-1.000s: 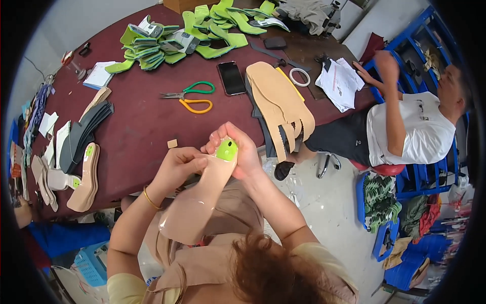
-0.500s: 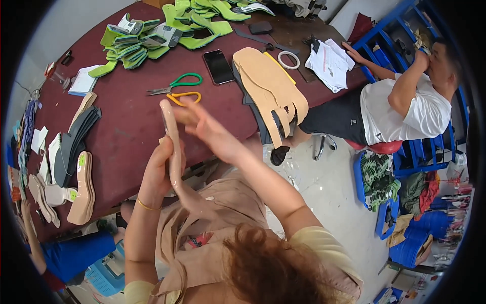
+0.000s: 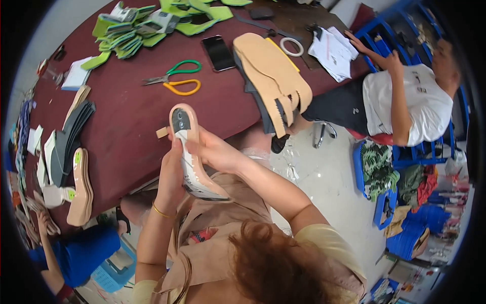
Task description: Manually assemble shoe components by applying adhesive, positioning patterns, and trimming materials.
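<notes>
I hold a tan shoe insole [image 3: 188, 152] upright in front of me, above my lap, its white and grey underside facing the camera. My left hand [image 3: 171, 175] grips its left edge near the middle. My right hand [image 3: 215, 152] grips the right edge a little higher, with the fingers wrapped around it. The insole's rounded end points up toward the edge of the dark red table [image 3: 126, 116].
On the table lie green-handled scissors [image 3: 174, 71], yellow-handled scissors [image 3: 181, 88], a black phone [image 3: 219, 52], a stack of tan insoles [image 3: 273, 81], green insoles [image 3: 131, 33], dark insoles [image 3: 71, 137] and a tape ring [image 3: 291, 46]. A person in a white shirt [image 3: 410, 101] sits at right. Another person's arm [image 3: 48, 243] is at lower left.
I have turned the insole over: a second ago its tan side with a green heel patch faced me, then it stood edge-on, and now the white and grey underside faces me.
</notes>
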### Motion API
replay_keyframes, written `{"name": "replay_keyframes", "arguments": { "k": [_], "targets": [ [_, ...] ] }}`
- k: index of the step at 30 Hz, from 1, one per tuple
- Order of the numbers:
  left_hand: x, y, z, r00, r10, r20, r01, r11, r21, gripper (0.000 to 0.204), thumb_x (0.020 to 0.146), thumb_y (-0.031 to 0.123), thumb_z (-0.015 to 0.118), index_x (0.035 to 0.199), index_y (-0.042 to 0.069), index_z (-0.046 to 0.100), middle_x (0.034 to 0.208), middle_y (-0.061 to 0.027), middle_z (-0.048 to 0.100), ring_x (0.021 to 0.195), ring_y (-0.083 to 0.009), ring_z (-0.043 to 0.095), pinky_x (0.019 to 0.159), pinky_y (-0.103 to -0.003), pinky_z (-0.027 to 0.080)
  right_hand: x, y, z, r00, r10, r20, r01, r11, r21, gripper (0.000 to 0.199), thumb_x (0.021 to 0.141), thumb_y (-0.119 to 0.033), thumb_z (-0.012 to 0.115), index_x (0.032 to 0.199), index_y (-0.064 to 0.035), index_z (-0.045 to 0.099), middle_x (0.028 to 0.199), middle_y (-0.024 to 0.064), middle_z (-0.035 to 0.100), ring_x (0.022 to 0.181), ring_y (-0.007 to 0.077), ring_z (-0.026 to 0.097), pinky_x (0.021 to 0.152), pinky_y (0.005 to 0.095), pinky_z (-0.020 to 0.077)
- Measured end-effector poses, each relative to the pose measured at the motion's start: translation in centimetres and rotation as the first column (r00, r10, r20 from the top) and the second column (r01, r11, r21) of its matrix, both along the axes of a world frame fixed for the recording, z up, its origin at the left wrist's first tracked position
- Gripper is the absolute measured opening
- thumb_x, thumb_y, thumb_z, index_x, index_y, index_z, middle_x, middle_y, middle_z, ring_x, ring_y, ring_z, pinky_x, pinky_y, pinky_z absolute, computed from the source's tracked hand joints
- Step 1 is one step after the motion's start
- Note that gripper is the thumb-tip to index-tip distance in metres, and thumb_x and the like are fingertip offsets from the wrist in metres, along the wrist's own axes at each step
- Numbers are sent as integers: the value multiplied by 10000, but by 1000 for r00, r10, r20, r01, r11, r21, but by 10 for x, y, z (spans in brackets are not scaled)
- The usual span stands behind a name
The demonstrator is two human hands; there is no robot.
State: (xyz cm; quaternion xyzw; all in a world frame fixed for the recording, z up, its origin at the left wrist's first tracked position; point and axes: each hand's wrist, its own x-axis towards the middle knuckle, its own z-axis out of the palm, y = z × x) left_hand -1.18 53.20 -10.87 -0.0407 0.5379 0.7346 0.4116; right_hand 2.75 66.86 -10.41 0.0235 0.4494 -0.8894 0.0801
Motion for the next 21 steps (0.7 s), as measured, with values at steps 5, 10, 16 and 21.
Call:
{"name": "replay_keyframes", "arguments": {
  "k": [5, 10, 16, 21],
  "targets": [
    [-23, -19, 20, 988, -125, -93, 123, 992, -27, 436, 974, 400, 400, 1004, 6, 583, 877, -56, 625, 751, -106, 587, 658, -251, 477, -17, -10, -22, 987, 46, -152, -25, 990, 135, 475, 945, -219, 503, 1353, -50, 328, 1243, 55, 495, 1143, 132, 472, 948, 289, 401],
    [-67, -73, 41, 612, -404, -680, -376, 607, -700, 343, 963, 335, 447, 1018, 34, 603, 698, -132, 624, 636, -159, 607, 540, -317, 457, -51, 105, -5, 909, -311, -277, 411, 571, 710, 414, 811, -192, 668, 1161, -22, 525, 1169, 124, 558, 1081, 203, 538, 923, 322, 429],
    [-93, -88, -21, 141, -881, -452, -765, 193, -614, 501, 873, 390, 549, 1243, 56, 495, 1097, -178, 572, 980, -339, 533, 811, -413, 435, -24, 243, -60, 716, -641, -278, 77, -324, 943, 756, 833, -557, 515, 1369, -56, 335, 1389, 264, 327, 1308, 427, 263, 1029, 600, 190],
    [-73, 11, -44, 166, -525, -835, -347, 761, -548, 447, 850, 251, 620, 1199, -3, 504, 1169, -181, 530, 1018, -339, 524, 871, -384, 424, -14, 148, -99, 693, -668, -273, -55, -426, 903, 800, 895, -576, 344, 1438, -25, 142, 1451, 329, 115, 1339, 514, 83, 1041, 638, 72]
  ]
}}
